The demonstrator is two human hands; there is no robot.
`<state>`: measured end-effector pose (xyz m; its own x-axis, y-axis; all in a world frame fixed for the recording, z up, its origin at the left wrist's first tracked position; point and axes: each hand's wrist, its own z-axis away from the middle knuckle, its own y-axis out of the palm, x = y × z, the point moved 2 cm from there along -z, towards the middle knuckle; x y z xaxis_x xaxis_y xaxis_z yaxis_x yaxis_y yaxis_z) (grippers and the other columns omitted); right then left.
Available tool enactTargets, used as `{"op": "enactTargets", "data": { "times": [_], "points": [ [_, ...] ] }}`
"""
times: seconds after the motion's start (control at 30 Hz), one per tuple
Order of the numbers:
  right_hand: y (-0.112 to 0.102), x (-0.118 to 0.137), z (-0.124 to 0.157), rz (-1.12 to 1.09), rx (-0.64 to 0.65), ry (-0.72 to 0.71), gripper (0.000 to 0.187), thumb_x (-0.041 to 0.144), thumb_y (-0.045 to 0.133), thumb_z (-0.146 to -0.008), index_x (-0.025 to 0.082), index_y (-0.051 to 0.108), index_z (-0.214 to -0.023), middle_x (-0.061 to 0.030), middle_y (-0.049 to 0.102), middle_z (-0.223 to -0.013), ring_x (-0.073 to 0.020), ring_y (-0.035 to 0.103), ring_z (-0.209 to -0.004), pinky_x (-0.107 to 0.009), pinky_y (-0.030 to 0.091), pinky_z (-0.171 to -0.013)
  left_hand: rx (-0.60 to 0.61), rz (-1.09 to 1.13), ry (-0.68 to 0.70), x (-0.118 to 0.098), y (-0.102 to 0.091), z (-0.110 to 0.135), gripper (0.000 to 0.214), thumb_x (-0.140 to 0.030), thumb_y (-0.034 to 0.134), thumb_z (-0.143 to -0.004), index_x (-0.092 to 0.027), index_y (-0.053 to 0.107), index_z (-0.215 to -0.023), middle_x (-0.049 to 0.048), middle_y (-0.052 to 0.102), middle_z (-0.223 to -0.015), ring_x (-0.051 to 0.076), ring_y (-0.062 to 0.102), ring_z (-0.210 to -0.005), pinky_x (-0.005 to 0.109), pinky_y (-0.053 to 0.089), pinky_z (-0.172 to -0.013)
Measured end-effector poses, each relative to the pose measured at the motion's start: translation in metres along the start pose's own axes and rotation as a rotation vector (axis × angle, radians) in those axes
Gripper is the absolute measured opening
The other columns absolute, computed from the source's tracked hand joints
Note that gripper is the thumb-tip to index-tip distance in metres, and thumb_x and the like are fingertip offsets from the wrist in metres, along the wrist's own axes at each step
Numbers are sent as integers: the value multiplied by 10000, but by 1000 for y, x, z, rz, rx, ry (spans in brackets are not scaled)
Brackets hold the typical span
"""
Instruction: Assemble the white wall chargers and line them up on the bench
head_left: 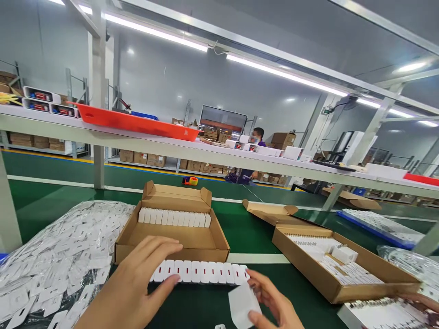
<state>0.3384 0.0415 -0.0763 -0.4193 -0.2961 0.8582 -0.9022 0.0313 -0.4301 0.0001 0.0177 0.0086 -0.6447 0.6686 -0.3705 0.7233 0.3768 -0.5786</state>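
A row of small white charger blocks [204, 272], each with a red slot facing me, stands on the green work surface in front of the open box. At the row's left end is my left hand [137, 278], thumb and fingers apart with nothing between them; whether it touches the blocks I cannot tell. My right hand [270, 299] grips a white charger block [244, 305] by its side, tilted, just below the row's right end. Part of another small white piece [220, 326] shows at the bottom edge.
Behind the row, an open cardboard box [171, 244] holds a line of white blocks. Clear bags of flat white parts [65, 246] lie left. A second cardboard box [308, 265] stands right, near another person's hand [420, 299]. A shelf [206, 148] with a red tray [137, 125] crosses above.
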Motion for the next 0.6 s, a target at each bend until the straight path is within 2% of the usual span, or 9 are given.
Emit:
{"op": "enactTargets", "data": {
  "times": [0.07,0.13,0.17,0.23,0.3,0.37,0.5,0.53,0.6],
  "points": [
    [17,30,-7,-392,4,6,721,721,665,-751,261,621,-1305,-118,702,-1073,-301,677,-994,-380,558,-850,107,87,-3,-9,8,-2,524,-353,740,-819,-353,605,-1325,34,686,-1326,305,649,-1219,429,604,-936],
    [49,59,-16,-709,79,110,668,756,574,-813,265,626,-1264,-102,704,-1067,-271,676,-987,-378,556,-830,226,198,-22,-20,17,-6,803,-301,860,-697,-337,525,-1426,54,564,-1474,347,492,-1381,495,534,-1028],
    [68,74,-20,-831,142,158,630,749,575,-822,253,653,-1201,-90,707,-1031,-256,676,-965,-373,553,-830,250,265,-37,-25,20,-8,852,-278,878,-676,-315,511,-1443,69,529,-1504,352,432,-1423,503,506,-1061],
    [107,104,-25,-1024,320,260,564,725,676,-767,239,688,-1054,-57,707,-964,-231,671,-930,-347,551,-812,159,427,-59,-31,20,-13,687,-288,835,-734,-250,589,-1374,107,605,-1429,339,473,-1396,475,507,-1073],
    [139,130,-29,-1148,497,315,528,699,753,-715,254,688,-990,-12,701,-965,-180,656,-936,-287,532,-827,-45,594,-82,-31,11,-15,401,-354,771,-807,-213,710,-1178,111,731,-1222,306,613,-1245,410,541,-1026],
    [160,151,-34,-1139,607,255,524,704,735,-736,269,677,-1022,5,692,-1024,-143,635,-954,-247,505,-846,-205,720,-125,-25,-5,-12,308,-441,763,-821,-219,748,-1034,75,769,-1051,257,694,-1060,331,571,-927],
    [196,163,-56,-640,700,-91,544,695,451,-920,195,653,-988,-55,672,-962,-158,614,-844,-284,509,-766,-507,725,-189,-9,-46,5,336,-515,782,-799,-263,730,-1014,10,767,-967,167,711,-789,227,564,-709],
    [208,161,-61,-514,740,-149,532,673,450,-925,181,652,-944,-51,666,-897,-157,608,-789,-282,507,-718,-614,679,-177,-7,-56,10,325,-516,783,-799,-268,720,-1001,-1,770,-948,159,707,-762,220,555,-674],
    [234,156,-66,-331,833,-242,455,625,592,-872,176,659,-873,-22,657,-807,-150,601,-728,-266,498,-666,-774,603,-129,-5,-69,17,302,-511,787,-798,-269,695,-955,-21,777,-913,159,711,-783,220,551,-672]
  ]
}}
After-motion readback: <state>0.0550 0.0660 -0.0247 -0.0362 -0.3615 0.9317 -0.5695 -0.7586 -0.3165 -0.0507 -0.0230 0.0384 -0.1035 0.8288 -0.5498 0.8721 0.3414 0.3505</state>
